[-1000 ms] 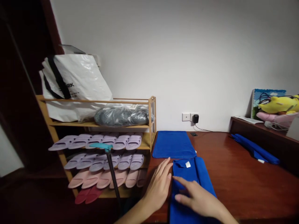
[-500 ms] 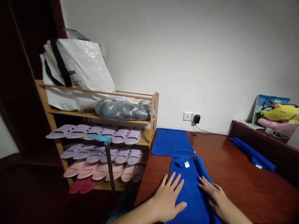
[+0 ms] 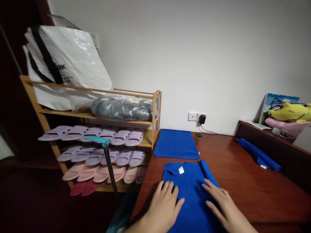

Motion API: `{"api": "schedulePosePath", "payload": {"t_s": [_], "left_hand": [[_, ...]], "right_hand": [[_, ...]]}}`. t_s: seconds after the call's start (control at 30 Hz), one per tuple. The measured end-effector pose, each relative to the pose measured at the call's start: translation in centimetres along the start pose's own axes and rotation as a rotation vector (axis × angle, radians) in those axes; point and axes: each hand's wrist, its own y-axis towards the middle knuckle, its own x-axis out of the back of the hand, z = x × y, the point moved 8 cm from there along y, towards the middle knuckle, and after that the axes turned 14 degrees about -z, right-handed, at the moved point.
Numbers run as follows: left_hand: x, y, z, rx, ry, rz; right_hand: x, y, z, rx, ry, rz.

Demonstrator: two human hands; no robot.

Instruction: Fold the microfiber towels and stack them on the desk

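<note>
A blue cloth (image 3: 188, 187) with a white tag near its top lies on the brown desk (image 3: 243, 181), its right edge folded or rolled over. My left hand (image 3: 164, 204) rests on the cloth's left side, fingers apart and slightly bent. On the right side, my right hand (image 3: 222, 202) touches the folded edge, its fingers spread. Neither hand holds anything. Behind this cloth, a flat blue cloth (image 3: 177, 144) lies neatly folded near the wall. Another blue cloth (image 3: 259, 154), long and narrow, is at the desk's right.
Left of the desk stands a wooden rack (image 3: 155, 124) with rows of slippers (image 3: 121, 137), a white bag (image 3: 73, 58) and a plastic-wrapped grey bundle (image 3: 121, 108). A teal-topped pole (image 3: 109, 165) stands before it. A raised shelf (image 3: 243, 126) holds a yellow plush toy (image 3: 289, 112).
The near cloth's left part has moved left and now spreads wider. My left hand has shifted left with its fingers more bent. The view has moved slightly.
</note>
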Motion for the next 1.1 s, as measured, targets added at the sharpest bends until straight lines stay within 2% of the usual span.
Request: {"api": "schedulePosePath", "payload": {"t_s": [0.07,0.1,0.13,0.2,0.27,0.37,0.47,0.53,0.57,0.63,0.7,0.8,0.87,1.0,1.1], "left_hand": [[-0.1,1.8,-0.6,-0.057,0.037,-0.035],[-0.5,2.5,-0.7,-0.095,0.035,-0.016],[-1.0,3.1,-0.5,-0.123,0.024,0.014],[-1.7,3.6,0.7,-0.125,-0.009,0.075],[-2.0,3.6,2.4,-0.085,-0.030,0.108],[-1.9,3.2,4.3,-0.018,-0.020,0.111],[-1.9,3.0,4.9,0.020,-0.019,0.112],[-2.1,3.0,4.9,0.032,-0.029,0.124],[-2.2,3.0,4.8,0.037,-0.031,0.131],[-2.3,3.1,4.8,0.043,-0.026,0.141],[-2.3,3.1,4.8,0.041,-0.018,0.141],[-2.0,2.9,5.0,0.041,-0.009,0.147],[-1.9,2.7,5.3,0.047,-0.002,0.157],[-1.4,2.4,6.5,0.035,-0.022,0.148],[-0.5,3.0,8.4,0.103,-0.032,0.088]], "right_hand": [[-1.8,0.7,3.7,0.070,0.023,0.082],[-2.6,1.0,4.6,0.083,0.018,0.104],[-3.2,1.3,5.0,0.084,0.004,0.114],[-3.9,1.5,3.9,0.057,-0.043,0.108],[-3.7,1.2,1.0,0.002,-0.113,0.073],[-2.3,-0.1,-5.5,-0.099,-0.205,0.007],[-0.9,-1.8,-12.0,-0.154,-0.259,0.008],[0.3,-2.6,-14.9,-0.180,-0.331,-0.028],[0.9,-2.7,-15.6,-0.190,-0.374,-0.073],[1.9,-2.5,-14.9,-0.175,-0.422,-0.177],[1.5,-2.1,-12.4,-0.135,-0.393,-0.203],[-0.9,-1.5,-8.1,-0.079,-0.299,-0.083],[-2.0,-1.5,-6.5,-0.081,-0.278,-0.033],[-2.6,-1.6,-6.4,-0.094,-0.259,-0.050],[-2.2,-1.3,-6.6,-0.104,-0.200,-0.068]]}}
